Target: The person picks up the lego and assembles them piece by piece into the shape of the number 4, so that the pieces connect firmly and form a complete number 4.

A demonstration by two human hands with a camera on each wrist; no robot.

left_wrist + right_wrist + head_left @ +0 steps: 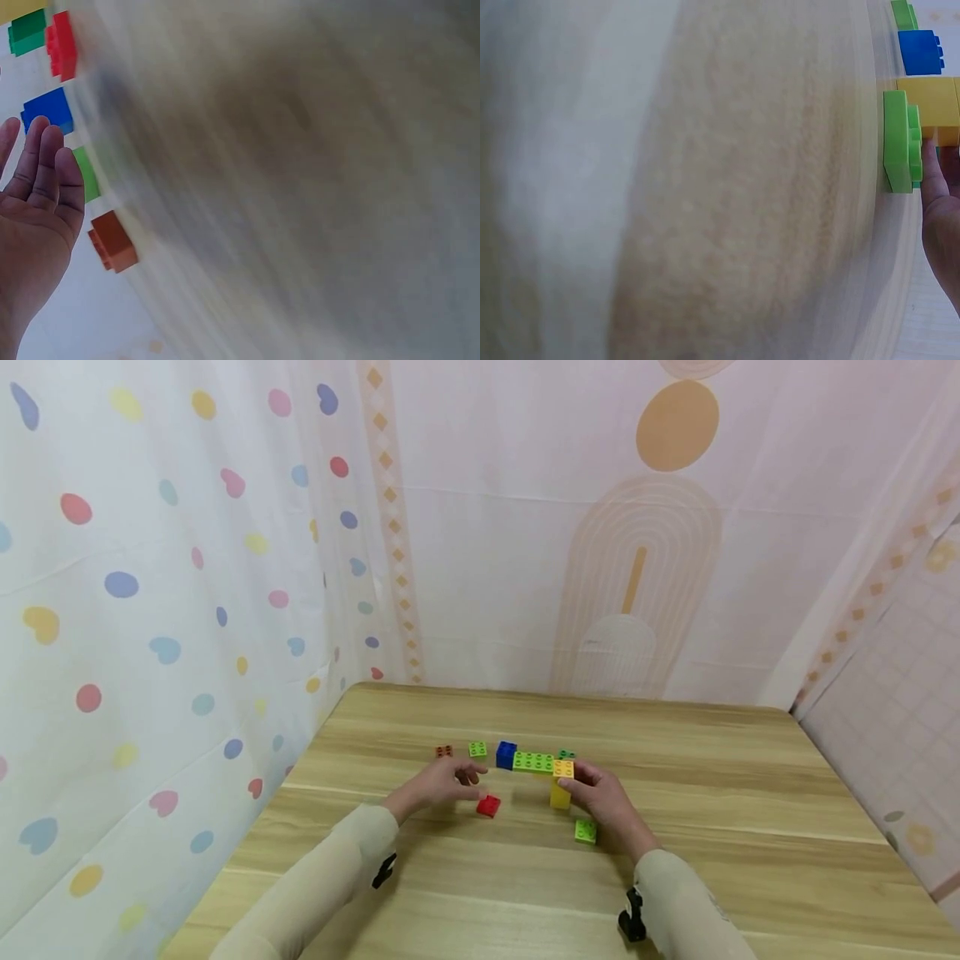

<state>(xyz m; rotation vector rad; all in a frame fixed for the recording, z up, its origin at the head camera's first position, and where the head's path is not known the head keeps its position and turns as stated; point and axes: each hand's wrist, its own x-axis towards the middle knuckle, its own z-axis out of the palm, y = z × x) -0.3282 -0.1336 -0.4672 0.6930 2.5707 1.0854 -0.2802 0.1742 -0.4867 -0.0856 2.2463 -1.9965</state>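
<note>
My right hand [606,800] grips a stack of yellow toy bricks [560,797] at its right side, thumb in front and fingers behind. A long lime-green brick [533,762] runs like a bridge from the top of that stack to the blue bricks [506,756]. Fingers loosely bent and holding nothing, my left hand [441,782] hovers just left of a flat red brick [489,807]. Its palm shows in the left wrist view, with relaxed fingers. In the right wrist view, the fingers touch the yellow bricks [928,103].
Behind the left hand lie a brown brick [444,751] and a small lime-green brick [477,749]. A dark green brick [567,754] shows behind the bridge. Near the right wrist sits another lime-green brick [586,832]. Patterned curtains [510,568] hang around the wooden table [480,893].
</note>
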